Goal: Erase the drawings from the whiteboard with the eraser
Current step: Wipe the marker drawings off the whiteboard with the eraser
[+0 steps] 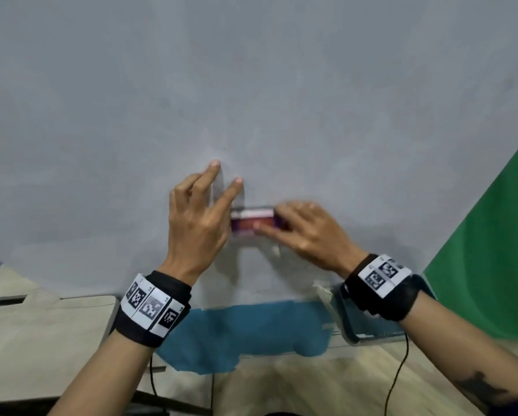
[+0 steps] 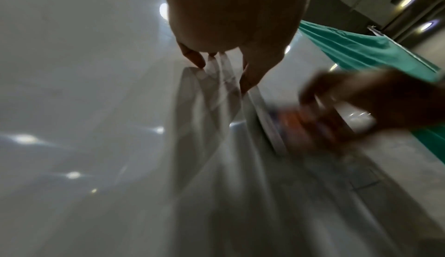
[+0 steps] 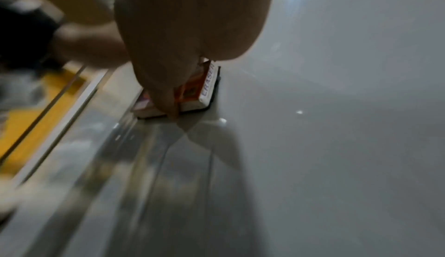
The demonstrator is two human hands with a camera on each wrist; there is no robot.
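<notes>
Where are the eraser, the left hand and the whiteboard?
eraser (image 1: 251, 219): head view, its printed top.
left hand (image 1: 196, 217): head view, back of the hand.
whiteboard (image 1: 251, 85): head view, bare surface above the hands.

A green cloth (image 1: 488, 265) hangs at right, blue tape (image 1: 251, 331) lies below, with black cables (image 1: 397, 376) over a wooden floor (image 1: 296, 388).

The grey-white whiteboard (image 1: 251, 85) bears an orange, purple and white eraser (image 1: 251, 220) beside green cloth (image 1: 491, 250).
</notes>
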